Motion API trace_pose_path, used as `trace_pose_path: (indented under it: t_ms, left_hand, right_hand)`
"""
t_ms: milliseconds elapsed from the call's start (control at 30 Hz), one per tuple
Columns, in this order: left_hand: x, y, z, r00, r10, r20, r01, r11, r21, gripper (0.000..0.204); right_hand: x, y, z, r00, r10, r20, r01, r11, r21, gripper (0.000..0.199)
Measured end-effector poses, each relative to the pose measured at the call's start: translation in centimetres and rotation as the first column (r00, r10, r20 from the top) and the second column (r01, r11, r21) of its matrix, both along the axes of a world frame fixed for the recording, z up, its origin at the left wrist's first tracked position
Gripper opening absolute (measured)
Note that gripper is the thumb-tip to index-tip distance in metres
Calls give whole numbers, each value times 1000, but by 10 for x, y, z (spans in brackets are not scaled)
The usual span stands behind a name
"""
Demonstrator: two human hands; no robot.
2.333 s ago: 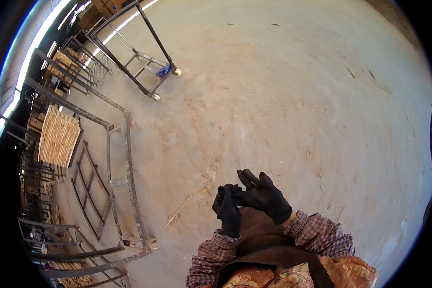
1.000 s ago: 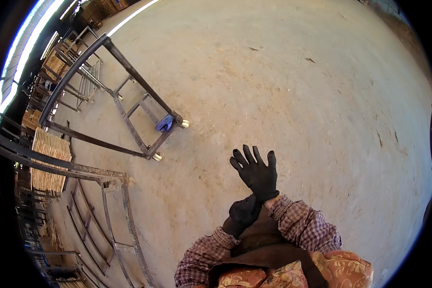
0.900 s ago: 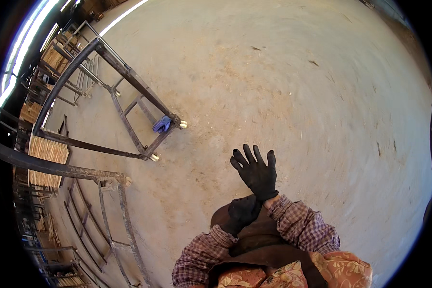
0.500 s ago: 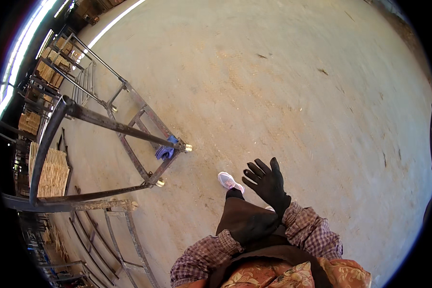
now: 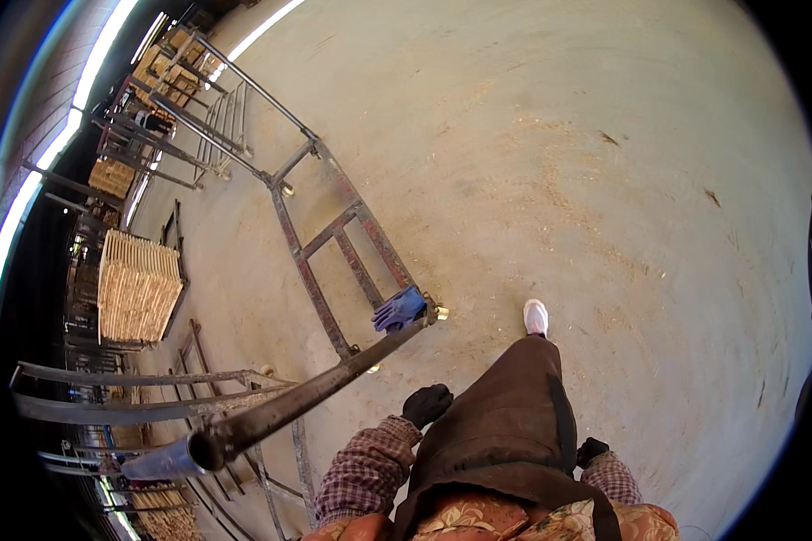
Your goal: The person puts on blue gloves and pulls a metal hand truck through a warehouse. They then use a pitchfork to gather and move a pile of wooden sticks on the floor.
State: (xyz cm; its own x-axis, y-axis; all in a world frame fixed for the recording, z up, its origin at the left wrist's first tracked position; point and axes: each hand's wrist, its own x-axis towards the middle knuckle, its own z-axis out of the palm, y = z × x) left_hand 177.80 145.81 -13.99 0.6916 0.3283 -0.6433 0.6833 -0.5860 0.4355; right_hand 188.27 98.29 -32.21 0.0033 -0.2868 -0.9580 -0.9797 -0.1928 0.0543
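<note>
My left hand [image 5: 427, 406], in a black glove, hangs beside the brown apron [image 5: 496, 406] with its fingers curled in and nothing seen in it. It is nearest to the thick metal bar [image 5: 325, 388] of a wheeled cart, apart from it. Low at the apron's right side is my right hand [image 5: 593, 450], also black-gloved; only a small part shows and its fingers are hard to make out. A pair of blue gloves [image 5: 399, 309] lies on the near end of the cart's metal frame [image 5: 370, 236].
Small casters [image 5: 441, 314] carry the cart, left of my path. More metal racks [image 5: 271, 460] stand at the lower left. Beyond them is a stack of wood sheets [image 5: 140, 287]. Fine debris dots the concrete floor [image 5: 550, 180]. My light shoe [image 5: 536, 317] is on it.
Both hands have come down from in front of me to my sides; the right one was spread. I have stepped forward, and the cart now appears closer and further right in view.
</note>
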Motion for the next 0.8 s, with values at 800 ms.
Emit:
trace_pose_path:
  t_ms: [800]
  left_hand:
    - [124, 172, -247, -412, 841, -352, -628, -542, -559, 16]
  right_hand:
    - [411, 515, 26, 540, 804, 248, -841, 504, 197, 33]
